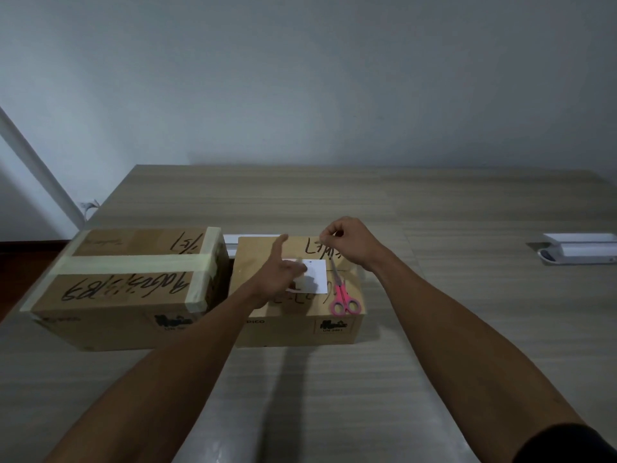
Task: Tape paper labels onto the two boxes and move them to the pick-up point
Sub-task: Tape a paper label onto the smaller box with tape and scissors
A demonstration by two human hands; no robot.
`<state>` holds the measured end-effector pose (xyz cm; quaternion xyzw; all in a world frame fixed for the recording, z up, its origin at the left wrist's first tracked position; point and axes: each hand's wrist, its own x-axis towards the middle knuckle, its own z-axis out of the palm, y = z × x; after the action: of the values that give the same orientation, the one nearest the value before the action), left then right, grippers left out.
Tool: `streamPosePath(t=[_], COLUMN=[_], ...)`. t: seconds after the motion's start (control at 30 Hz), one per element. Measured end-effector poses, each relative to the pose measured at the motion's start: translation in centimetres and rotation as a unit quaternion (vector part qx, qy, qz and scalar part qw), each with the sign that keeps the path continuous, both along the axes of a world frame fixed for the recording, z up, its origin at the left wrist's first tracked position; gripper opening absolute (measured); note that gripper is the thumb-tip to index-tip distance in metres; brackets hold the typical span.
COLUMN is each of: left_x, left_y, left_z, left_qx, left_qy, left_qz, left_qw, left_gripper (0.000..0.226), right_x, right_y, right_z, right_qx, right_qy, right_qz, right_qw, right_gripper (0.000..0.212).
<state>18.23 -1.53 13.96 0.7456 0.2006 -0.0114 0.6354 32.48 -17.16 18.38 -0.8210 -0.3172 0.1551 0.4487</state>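
- On the right box (293, 325), a white label (317, 272) lies flat under the left hand's (280, 272) straight fingers
- Right hand (350, 242) hovers just beyond, fingertips pinched; whether on tape, I cannot tell

Dim, cool room light from above; a long soft shadow falls across the table (334, 379) (wide-angle bending at the edges), with slight blur throughout

Two cardboard boxes sit side by side, just apart, on the tabletop (434, 329). The left box (127, 289) is banded with pale tape; the right box (293, 325) carries a white paper label (317, 272) flat on top.
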Motion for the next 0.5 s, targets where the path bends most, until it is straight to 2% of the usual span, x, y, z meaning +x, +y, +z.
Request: streamPosePath(t=[0.1, 0.2, 0.3, 0.5], left_x=[0.5, 0.9, 1.4, 2.3], left_y=[0.1, -0.2, -0.6, -1.2], left_z=[0.8, 1.4, 1.9, 1.6], left_qx=[-0.185, -0.288, -0.317, -0.273], left_qy=[0.000, 0.018, 0.042, 0.052], left_qz=[0.117, 0.134, 0.112, 0.100], left_qw=[0.976, 0.948, 0.941, 0.956], left_gripper=[0.044, 0.026, 0.032, 0.041], right_x=[0.0, 0.1, 0.0, -0.2], right_y=[-0.1, 0.0, 0.3, 0.3], right_z=[0.0, -0.3, -0.5, -0.9], right_qx=[0.037, 0.051, 0.059, 0.073], right_qy=[0.065, 0.118, 0.151, 0.182], right_qz=[-0.037, -0.062, -0.078, -0.092], right_qw=[0.997, 0.990, 0.984, 0.976], right_gripper=[0.007, 0.006, 0.005, 0.008])
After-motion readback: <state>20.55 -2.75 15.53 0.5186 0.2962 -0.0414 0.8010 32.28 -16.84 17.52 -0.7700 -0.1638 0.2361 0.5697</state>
